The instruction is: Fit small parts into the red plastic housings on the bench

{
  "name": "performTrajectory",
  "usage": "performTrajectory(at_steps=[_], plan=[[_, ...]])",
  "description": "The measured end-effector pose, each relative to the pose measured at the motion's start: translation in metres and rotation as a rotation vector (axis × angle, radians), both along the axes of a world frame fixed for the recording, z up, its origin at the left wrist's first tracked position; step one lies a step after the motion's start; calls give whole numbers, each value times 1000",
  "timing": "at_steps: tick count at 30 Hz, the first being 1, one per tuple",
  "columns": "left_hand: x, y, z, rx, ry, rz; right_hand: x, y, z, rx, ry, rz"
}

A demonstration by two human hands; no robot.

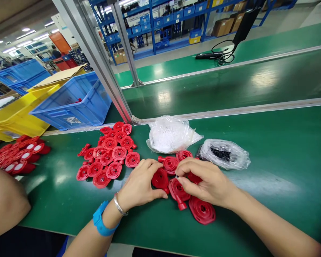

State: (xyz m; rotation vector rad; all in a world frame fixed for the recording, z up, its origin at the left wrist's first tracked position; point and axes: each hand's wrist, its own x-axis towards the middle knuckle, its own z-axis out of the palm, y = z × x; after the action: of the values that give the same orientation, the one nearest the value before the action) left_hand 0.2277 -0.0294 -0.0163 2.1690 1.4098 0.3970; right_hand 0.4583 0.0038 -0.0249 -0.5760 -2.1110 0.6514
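Observation:
My left hand (pixel 139 185) rests on the green belt with its fingers curled round a red plastic part (pixel 159 178), thumb under it. My right hand (pixel 203 180) lies over a small cluster of red round parts (pixel 202 210) and pinches a tiny black piece at its fingertips near one of them (pixel 178 189). Just beyond the hands lie a clear bag of white small pieces (pixel 171 135) and a clear bag of black small pieces (pixel 224 154).
A pile of several red round parts (pixel 109 155) lies to the left on the green belt (pixel 283 160). Another person's arm (pixel 5 203) sits at the far left beside more red parts (pixel 18 155). Blue bin (pixel 75 103) and yellow bin (pixel 18 114) stand behind a metal post (pixel 104 71).

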Motion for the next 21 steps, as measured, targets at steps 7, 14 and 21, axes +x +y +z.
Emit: performTrajectory(at_steps=[7,14,21], plan=[[8,-6,3,-161,-282,146,-13,-8,-4,123,-20,-36],[21,-11,4,-562,-798,161,-21,-18,1,250,28,-131],[32,-24,-1,-562,-858,151,-24,-23,-1,242,31,-160]])
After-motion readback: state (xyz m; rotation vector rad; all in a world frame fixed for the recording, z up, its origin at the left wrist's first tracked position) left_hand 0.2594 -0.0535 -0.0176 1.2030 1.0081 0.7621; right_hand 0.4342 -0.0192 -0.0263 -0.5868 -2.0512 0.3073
